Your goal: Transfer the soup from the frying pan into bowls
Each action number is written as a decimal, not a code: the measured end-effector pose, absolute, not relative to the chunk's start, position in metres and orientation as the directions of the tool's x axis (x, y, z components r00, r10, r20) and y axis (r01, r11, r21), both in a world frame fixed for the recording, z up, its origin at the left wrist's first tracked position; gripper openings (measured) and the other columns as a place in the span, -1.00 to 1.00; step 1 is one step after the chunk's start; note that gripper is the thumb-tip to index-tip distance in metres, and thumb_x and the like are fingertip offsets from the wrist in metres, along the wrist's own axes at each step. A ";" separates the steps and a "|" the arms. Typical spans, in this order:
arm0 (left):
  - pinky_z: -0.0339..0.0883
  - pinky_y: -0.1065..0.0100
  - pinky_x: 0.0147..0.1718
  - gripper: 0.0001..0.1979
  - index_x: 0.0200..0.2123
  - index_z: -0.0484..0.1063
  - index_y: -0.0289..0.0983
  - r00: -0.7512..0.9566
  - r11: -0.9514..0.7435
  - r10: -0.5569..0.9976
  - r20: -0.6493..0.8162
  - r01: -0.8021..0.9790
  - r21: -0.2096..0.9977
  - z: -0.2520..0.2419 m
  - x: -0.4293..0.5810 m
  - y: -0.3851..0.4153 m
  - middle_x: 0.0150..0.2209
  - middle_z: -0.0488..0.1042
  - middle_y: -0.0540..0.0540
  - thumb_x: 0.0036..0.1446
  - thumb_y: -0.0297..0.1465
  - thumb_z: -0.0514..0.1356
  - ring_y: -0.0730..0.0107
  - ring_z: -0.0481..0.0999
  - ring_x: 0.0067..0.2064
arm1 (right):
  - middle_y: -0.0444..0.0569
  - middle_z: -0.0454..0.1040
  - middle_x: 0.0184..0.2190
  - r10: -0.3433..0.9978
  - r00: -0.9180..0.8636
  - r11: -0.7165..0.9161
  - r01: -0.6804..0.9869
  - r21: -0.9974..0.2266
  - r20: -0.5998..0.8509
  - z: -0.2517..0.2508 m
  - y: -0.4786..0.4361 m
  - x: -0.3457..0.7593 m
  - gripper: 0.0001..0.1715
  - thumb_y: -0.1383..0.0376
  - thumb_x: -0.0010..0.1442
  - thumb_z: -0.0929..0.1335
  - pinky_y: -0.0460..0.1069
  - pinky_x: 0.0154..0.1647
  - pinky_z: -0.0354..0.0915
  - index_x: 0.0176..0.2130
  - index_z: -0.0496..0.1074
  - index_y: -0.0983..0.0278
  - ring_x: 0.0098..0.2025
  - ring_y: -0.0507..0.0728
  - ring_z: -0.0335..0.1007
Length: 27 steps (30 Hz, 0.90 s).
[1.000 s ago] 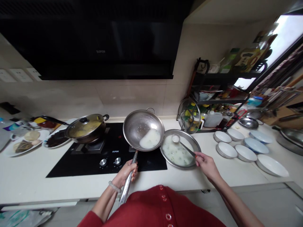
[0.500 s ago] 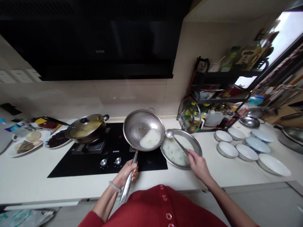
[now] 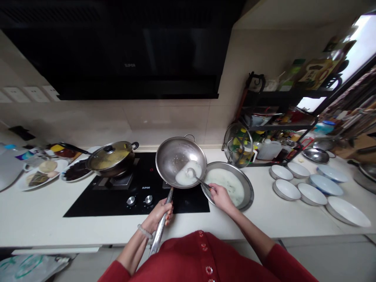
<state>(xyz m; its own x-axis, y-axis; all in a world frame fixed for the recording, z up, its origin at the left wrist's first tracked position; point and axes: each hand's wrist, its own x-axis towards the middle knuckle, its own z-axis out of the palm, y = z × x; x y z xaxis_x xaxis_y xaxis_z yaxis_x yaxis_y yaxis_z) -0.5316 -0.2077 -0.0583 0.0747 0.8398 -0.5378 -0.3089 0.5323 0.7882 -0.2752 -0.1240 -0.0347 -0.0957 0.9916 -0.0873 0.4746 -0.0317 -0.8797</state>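
My left hand (image 3: pixel 161 213) is wrapped round the long metal handle of a wok (image 3: pixel 167 158), which is tilted so that white soup (image 3: pixel 185 178) pools at its lower right. In my right hand (image 3: pixel 220 196) is a metal ladle (image 3: pixel 190 172), its bowl dipped in that soup. Beneath my right forearm and just right of the wok stands a wide steel basin (image 3: pixel 249 192) holding more white soup with dark green bits.
A lidded pan (image 3: pixel 113 158) sits on the left of the black cooktop (image 3: pixel 88 203), beside plates of food (image 3: pixel 75 171). Several bowls (image 3: pixel 286 189) are at the right. A glass lid (image 3: pixel 238 145) leans against the spice rack (image 3: pixel 279 127). A range hood (image 3: pixel 132 51) hangs overhead.
My right hand has moved left, carrying the ladle from over the basin into the wok's soup. My left hand keeps its hold on the wok handle. The view has shifted slightly.
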 end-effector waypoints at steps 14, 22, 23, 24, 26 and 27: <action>-0.01 0.59 -0.79 -0.72 -0.45 0.13 -0.20 0.080 0.525 0.844 -0.530 -0.320 0.789 -0.060 -0.532 -0.208 -0.70 0.17 0.21 -0.19 -0.46 0.22 0.65 0.10 -0.75 | -0.21 0.25 -0.76 0.938 0.001 -0.343 0.151 -0.927 -0.346 -0.012 -0.126 -0.263 -0.64 0.34 -0.11 0.28 -0.15 -0.71 -0.15 -0.26 0.42 0.42 -0.74 -0.08 -0.04; -0.01 0.59 -0.79 -0.71 -0.44 0.12 -0.19 0.086 0.532 0.840 -0.536 -0.327 0.781 -0.061 -0.532 -0.208 -0.69 0.18 0.21 -0.20 -0.44 0.23 0.67 0.08 -0.74 | -0.22 0.24 -0.76 0.925 0.027 -0.380 0.122 -0.917 -0.380 -0.003 -0.127 -0.255 -0.58 0.28 -0.14 0.30 -0.15 -0.72 -0.18 -0.22 0.42 0.40 -0.74 -0.07 -0.04; -0.01 0.59 -0.79 -0.71 -0.44 0.12 -0.19 0.085 0.530 0.841 -0.534 -0.325 0.783 -0.061 -0.532 -0.208 -0.69 0.18 0.21 -0.19 -0.44 0.23 0.67 0.08 -0.74 | -0.23 0.24 -0.76 0.925 0.026 -0.378 0.114 -0.919 -0.378 -0.001 -0.128 -0.252 -0.56 0.27 -0.14 0.30 -0.15 -0.72 -0.19 -0.21 0.41 0.40 -0.73 -0.07 -0.05; -0.01 0.59 -0.79 -0.71 -0.44 0.12 -0.19 0.087 0.527 0.844 -0.530 -0.324 0.786 -0.061 -0.532 -0.208 -0.69 0.18 0.21 -0.19 -0.44 0.23 0.67 0.08 -0.74 | -0.23 0.23 -0.76 0.927 0.024 -0.376 0.104 -0.921 -0.375 0.001 -0.129 -0.249 -0.54 0.25 -0.15 0.31 -0.15 -0.72 -0.20 -0.20 0.41 0.40 -0.73 -0.07 -0.06; -0.02 0.59 -0.79 -0.70 -0.44 0.12 -0.19 0.089 0.525 0.845 -0.527 -0.324 0.787 -0.060 -0.532 -0.208 -0.69 0.18 0.21 -0.19 -0.43 0.24 0.67 0.08 -0.74 | -0.24 0.22 -0.76 0.927 0.026 -0.375 0.083 -0.923 -0.374 0.004 -0.133 -0.239 -0.48 0.23 -0.17 0.32 -0.15 -0.71 -0.23 -0.18 0.40 0.41 -0.72 -0.08 -0.09; -0.02 0.59 -0.79 -0.70 -0.44 0.12 -0.19 0.088 0.527 0.844 -0.529 -0.325 0.786 -0.060 -0.532 -0.208 -0.69 0.18 0.21 -0.19 -0.43 0.24 0.67 0.08 -0.74 | -0.25 0.22 -0.76 0.926 0.028 -0.377 0.075 -0.923 -0.376 0.005 -0.134 -0.233 -0.45 0.22 -0.18 0.32 -0.15 -0.70 -0.23 -0.16 0.39 0.42 -0.72 -0.08 -0.10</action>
<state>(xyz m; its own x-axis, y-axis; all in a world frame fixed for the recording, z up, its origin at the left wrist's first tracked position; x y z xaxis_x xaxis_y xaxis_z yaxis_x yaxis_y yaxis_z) -0.5318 -0.2080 -0.0595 0.0883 0.8439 -0.5291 -0.3250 0.5265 0.7856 -0.2330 -0.1345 0.0053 0.0283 0.9263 -0.3757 0.0746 -0.3768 -0.9233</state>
